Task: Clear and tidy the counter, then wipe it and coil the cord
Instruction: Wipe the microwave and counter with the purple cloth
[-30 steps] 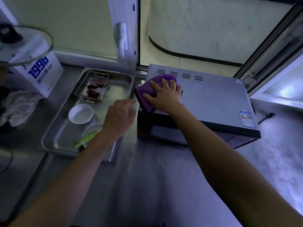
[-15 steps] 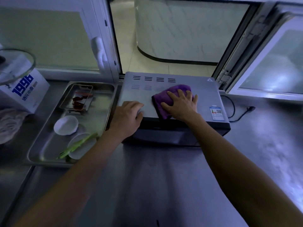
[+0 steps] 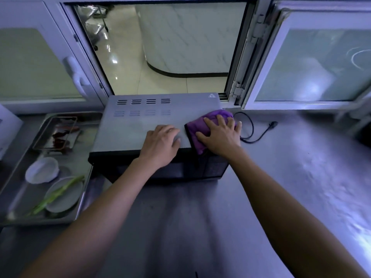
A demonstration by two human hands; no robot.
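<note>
Head view: right hand (image 3: 220, 135), flat and spread, has swept purple cloth (image 3: 197, 130) from microwave (image 3: 140, 125) top's left end to right edge. Left hand (image 3: 160, 144), relaxed, grip empty, now braces top. Cord (image 3: 252, 133) uncoiled on table (image 3: 301, 177), right. Wiping underway; coiling pending.

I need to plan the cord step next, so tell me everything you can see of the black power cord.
The black power cord lies loose on the steel counter, just right of the microwave. It looks like thin, rubbery cable. It comes out from behind the purple cloth, bends in one open loop, then runs right to its plug, which lies unplugged on the counter. It is not coiled. Neither hand touches it; the right hand presses the cloth beside it.
</note>
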